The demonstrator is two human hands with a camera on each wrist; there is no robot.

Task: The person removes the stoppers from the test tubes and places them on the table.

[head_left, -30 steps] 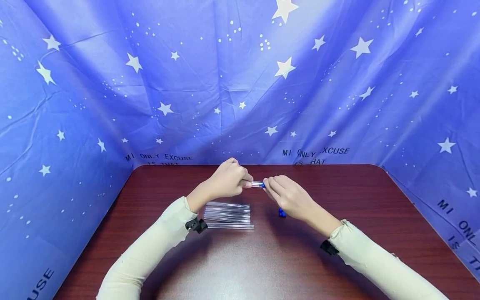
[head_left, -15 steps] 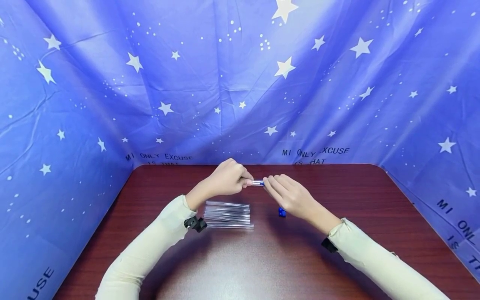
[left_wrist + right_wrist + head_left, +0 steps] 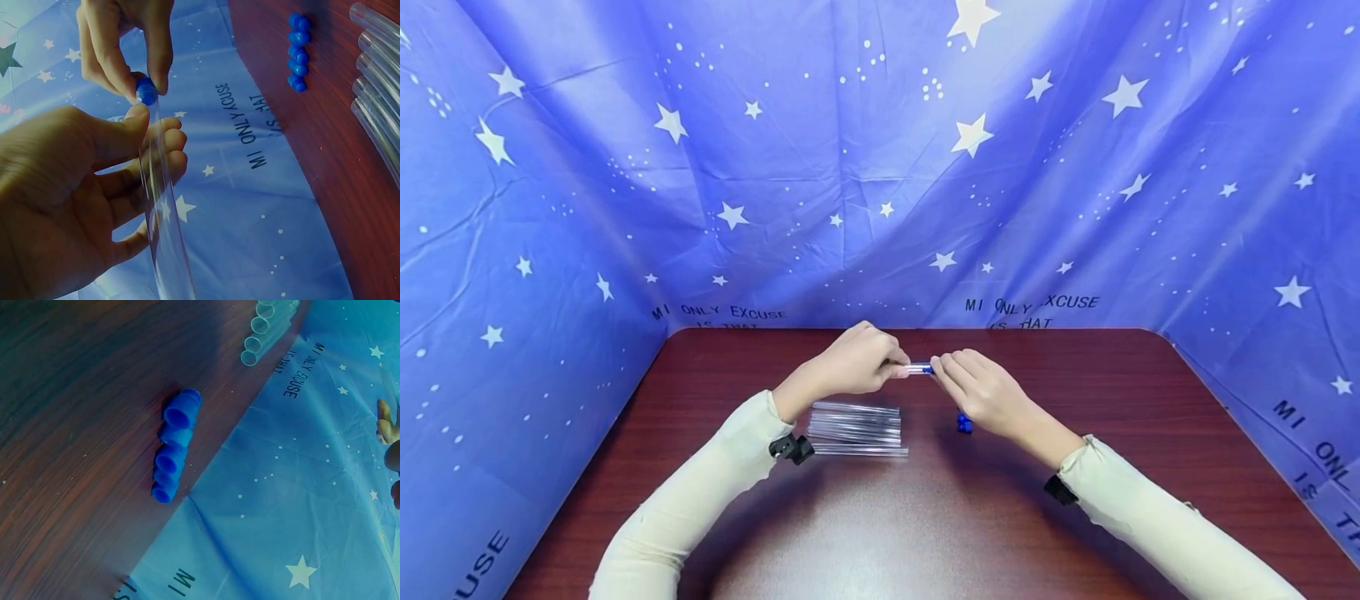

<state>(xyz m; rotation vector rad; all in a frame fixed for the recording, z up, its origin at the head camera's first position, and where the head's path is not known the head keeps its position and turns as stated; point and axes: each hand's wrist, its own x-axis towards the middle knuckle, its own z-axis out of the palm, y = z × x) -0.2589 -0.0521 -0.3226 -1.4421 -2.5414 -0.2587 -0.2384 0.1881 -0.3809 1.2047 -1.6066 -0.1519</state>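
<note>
My left hand [image 3: 859, 358] grips a clear plastic test tube [image 3: 165, 231] near its mouth, thumb on one side and fingers on the other. The tube's far part runs out of the left wrist view. A blue cap [image 3: 147, 94] sits at the tube's end, pinched by the fingers of my right hand [image 3: 979, 390]. Whether the cap is fully seated cannot be seen. Both hands are held above the back of the table. Only a few fingertips [image 3: 395, 456] show at the edge of the right wrist view.
Several clear tubes [image 3: 856, 429] lie side by side on the dark red table [image 3: 865, 533], below my left hand. A short row of blue caps [image 3: 169, 459] lies on the table under my right hand. A blue star-printed cloth [image 3: 850, 167] hangs behind and at both sides.
Both hands have shifted very slightly to the right, together with the tube and cap. The grip looks the same, and the tubes and caps on the table have not moved.
</note>
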